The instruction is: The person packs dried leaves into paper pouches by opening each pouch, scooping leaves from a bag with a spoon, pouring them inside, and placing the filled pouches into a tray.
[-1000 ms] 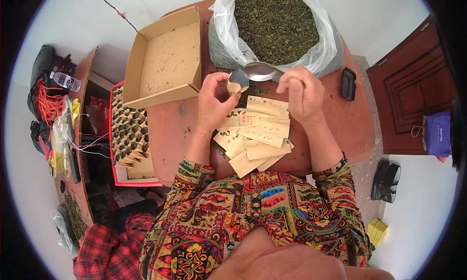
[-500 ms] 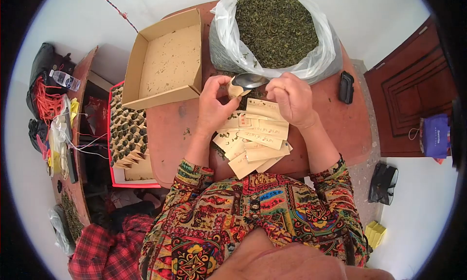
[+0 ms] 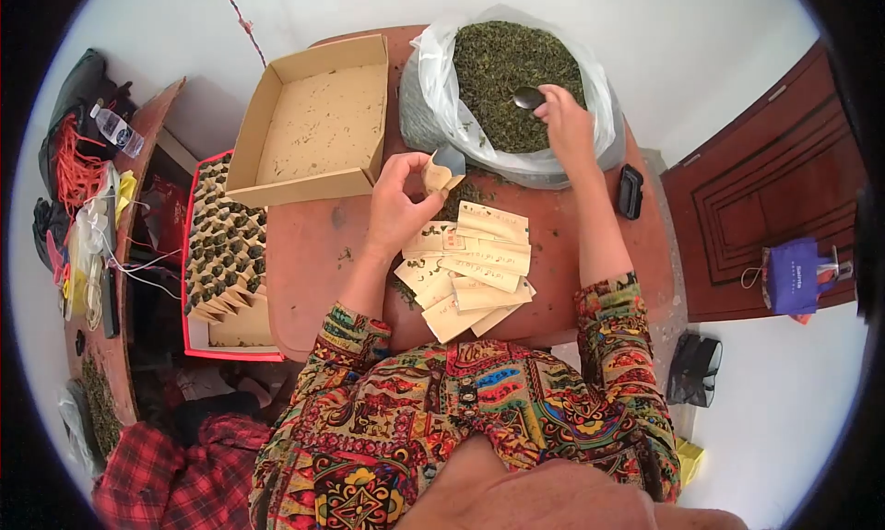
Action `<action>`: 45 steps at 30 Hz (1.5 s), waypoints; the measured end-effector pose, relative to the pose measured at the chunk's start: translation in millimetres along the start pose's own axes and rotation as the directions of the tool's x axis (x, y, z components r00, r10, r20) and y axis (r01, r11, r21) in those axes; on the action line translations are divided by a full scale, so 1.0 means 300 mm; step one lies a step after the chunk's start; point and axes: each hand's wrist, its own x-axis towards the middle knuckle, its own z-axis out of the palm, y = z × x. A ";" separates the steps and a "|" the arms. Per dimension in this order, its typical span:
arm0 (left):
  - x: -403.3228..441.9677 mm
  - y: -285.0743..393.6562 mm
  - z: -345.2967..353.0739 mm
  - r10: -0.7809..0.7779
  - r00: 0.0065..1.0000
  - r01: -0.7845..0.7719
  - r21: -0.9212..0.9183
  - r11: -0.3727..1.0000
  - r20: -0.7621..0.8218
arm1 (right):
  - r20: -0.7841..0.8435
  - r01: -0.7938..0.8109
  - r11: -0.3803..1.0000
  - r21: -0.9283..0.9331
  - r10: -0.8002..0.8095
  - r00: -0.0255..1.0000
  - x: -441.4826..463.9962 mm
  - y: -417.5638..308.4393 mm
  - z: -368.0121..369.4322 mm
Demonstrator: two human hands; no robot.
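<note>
My left hand (image 3: 402, 198) pinches a small brown paper packet (image 3: 440, 177), its mouth spread and a greyish surface showing at the top. Whether leaves lie inside it I cannot make out. Over the plastic bag (image 3: 431, 106), my right hand (image 3: 565, 129) grips a dark metal spoon (image 3: 528, 98), its bowl at the dried green leaves (image 3: 502, 64) that fill the bag. Below my left hand, several flat paper packets (image 3: 489, 276) with printed marks lie overlapped on the table, loose leaf bits scattered on and around them.
A shallow cardboard box (image 3: 318, 124) with leaf crumbs stands at the table's left. Lower beside it, a red-rimmed box (image 3: 189, 323) holds rows of filled paper packets (image 3: 226, 244). A black case (image 3: 630, 192) lies on the reddish-brown table (image 3: 318, 281) at right.
My right hand has carried the spoon from the packet's mouth up and right to the leaves in the bag. My left hand still holds the packet near the same spot. The view has shifted slightly.
</note>
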 end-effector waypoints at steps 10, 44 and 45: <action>0.004 -0.024 -0.007 0.052 0.999 -0.051 0.142 0.989 -0.002 | 0.232 -0.279 0.927 0.250 0.222 0.947 -0.040 -0.011 0.019; 0.000 0.010 -0.019 0.093 0.994 -0.075 0.276 0.958 -0.051 | 0.352 -0.173 0.955 0.240 0.080 0.933 -0.088 -0.385 -0.011; 0.000 0.011 -0.018 0.090 0.995 -0.073 0.273 0.959 -0.049 | 0.332 -0.021 0.987 0.161 -0.034 0.943 -0.105 -0.400 -0.004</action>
